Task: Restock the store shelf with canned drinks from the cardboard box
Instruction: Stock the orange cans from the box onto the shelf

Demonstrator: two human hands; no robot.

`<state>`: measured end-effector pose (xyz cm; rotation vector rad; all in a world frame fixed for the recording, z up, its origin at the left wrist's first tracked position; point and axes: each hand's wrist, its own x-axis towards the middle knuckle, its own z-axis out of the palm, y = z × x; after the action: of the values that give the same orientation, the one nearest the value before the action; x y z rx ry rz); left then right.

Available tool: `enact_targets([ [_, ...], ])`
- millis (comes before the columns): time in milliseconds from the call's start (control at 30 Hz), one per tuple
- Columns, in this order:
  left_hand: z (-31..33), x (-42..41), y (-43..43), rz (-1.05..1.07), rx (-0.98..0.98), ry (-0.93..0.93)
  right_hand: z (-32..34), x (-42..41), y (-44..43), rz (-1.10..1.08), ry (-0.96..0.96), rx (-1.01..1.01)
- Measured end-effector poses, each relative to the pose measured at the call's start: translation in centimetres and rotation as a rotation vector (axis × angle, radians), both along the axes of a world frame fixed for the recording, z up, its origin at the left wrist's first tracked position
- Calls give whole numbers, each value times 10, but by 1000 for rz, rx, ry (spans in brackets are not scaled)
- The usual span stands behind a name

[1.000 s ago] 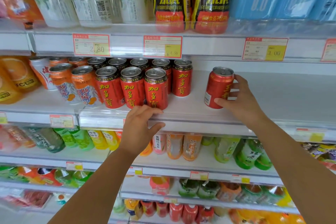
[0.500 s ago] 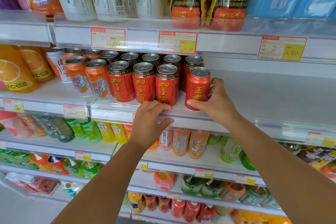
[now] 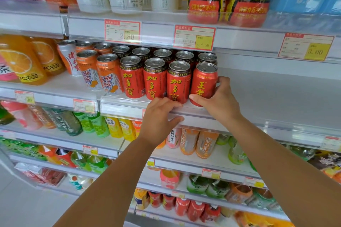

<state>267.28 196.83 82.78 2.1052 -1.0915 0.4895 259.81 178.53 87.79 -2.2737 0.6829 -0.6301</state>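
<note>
While clasping the red can (image 3: 203, 83) in a closed right hand (image 3: 219, 105) grip at the front row's right end on the shelf (image 3: 267, 97) and pinching the shelf lip (image 3: 121, 106) with the left hand (image 3: 158, 121), risking toppling the neighbour can (image 3: 178, 83) by shoving sideways.

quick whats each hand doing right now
Left hand: grips the shelf edge, fingers on top, thumb underneath.
Right hand: holds the red can, which stands at the right end of the front row.
</note>
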Motion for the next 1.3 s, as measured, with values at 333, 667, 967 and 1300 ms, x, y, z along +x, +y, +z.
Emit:
enact_targets([
  [333, -14, -26, 60, 33, -274, -50, -29, -52, 57, 274, -579, -203],
  [667, -242, -70, 219, 595, 141, 1076, -273, -20, 172, 823, 556, 13],
  [967, -568, -137, 302, 619, 440, 1598, -624, -29, 231, 903, 1152, 48],
  [1300, -840, -151, 275, 653, 428, 1526, -891, -8, 280, 1177, 818, -352],
])
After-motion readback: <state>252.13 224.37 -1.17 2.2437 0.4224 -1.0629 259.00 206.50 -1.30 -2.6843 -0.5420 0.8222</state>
